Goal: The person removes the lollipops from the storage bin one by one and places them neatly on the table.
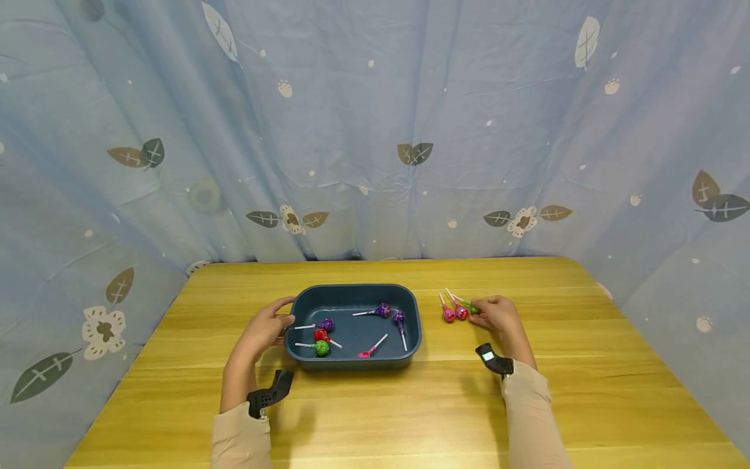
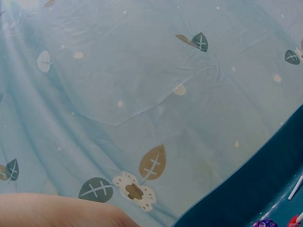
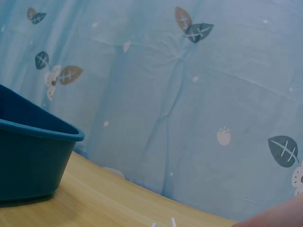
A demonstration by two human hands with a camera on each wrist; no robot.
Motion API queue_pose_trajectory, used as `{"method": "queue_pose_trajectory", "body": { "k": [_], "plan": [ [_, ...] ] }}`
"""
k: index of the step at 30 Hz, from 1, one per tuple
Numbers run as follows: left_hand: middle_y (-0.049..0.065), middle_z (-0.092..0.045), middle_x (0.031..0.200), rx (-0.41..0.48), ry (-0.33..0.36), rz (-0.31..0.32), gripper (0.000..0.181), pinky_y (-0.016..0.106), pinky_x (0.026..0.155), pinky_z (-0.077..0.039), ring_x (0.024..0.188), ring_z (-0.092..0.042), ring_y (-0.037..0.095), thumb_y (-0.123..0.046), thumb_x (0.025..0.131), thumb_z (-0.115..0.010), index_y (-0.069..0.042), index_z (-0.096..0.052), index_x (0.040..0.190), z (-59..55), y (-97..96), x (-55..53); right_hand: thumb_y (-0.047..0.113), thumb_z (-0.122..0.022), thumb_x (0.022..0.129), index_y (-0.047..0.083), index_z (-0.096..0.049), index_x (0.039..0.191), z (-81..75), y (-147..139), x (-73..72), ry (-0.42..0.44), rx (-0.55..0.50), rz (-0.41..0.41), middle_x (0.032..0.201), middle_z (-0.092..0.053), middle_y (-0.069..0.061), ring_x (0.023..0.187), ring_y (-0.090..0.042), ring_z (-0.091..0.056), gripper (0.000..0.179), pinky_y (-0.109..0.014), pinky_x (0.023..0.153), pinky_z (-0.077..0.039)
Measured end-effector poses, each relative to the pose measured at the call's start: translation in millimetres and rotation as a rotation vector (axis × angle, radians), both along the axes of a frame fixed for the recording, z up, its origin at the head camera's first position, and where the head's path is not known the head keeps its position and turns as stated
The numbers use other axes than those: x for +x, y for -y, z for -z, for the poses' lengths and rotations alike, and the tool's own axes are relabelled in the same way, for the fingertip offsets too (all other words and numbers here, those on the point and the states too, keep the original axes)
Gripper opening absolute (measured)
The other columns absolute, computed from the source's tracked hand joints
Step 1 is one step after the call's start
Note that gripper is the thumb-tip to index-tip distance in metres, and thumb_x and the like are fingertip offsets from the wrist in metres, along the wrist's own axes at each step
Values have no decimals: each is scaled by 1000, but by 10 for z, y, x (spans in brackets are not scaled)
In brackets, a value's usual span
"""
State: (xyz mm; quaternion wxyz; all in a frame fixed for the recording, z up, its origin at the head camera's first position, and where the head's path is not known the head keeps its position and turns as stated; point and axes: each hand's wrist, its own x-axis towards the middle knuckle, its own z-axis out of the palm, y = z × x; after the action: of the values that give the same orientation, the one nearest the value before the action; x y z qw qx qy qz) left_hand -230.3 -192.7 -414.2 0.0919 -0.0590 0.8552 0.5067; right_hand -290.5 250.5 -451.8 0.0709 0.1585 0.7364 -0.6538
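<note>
My left hand (image 1: 262,331) grips the left end of a dark blue plastic tub (image 1: 354,366), with fingers and thumb at its rim. Inside the tub lie several wrapped lollipops: purple ones such as the one near the back (image 1: 383,310), a red one (image 1: 321,335), a green one (image 1: 321,348) and a pink one (image 1: 364,354). To the right of the tub, my right hand (image 1: 498,317) pinches another green lollipop (image 1: 474,309) by its head, low at the table. Two pink lollipops (image 1: 448,315) lie right beside those fingertips, sticks pointing back.
The wooden table (image 1: 363,417) reaches back to a blue patterned curtain (image 1: 351,130) that hangs behind it and along both sides. Black wrist mounts (image 1: 271,395) sit on both forearms. In the right wrist view, the tub's side wall (image 3: 31,163) stands to the left.
</note>
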Motion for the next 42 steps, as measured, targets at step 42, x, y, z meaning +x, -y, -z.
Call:
{"method": "queue_pose_trajectory", "body": {
  "k": [42],
  "plan": [
    [30, -55, 121, 27, -8, 10, 50, 39, 74, -55, 92, -65, 30, -9, 101, -46, -2, -33, 149, -18, 2, -7, 15, -51, 100, -17, -40, 126, -172, 29, 120, 44, 201, -169, 101, -52, -23, 72, -17, -65, 42, -33, 74, -55]
  ]
}}
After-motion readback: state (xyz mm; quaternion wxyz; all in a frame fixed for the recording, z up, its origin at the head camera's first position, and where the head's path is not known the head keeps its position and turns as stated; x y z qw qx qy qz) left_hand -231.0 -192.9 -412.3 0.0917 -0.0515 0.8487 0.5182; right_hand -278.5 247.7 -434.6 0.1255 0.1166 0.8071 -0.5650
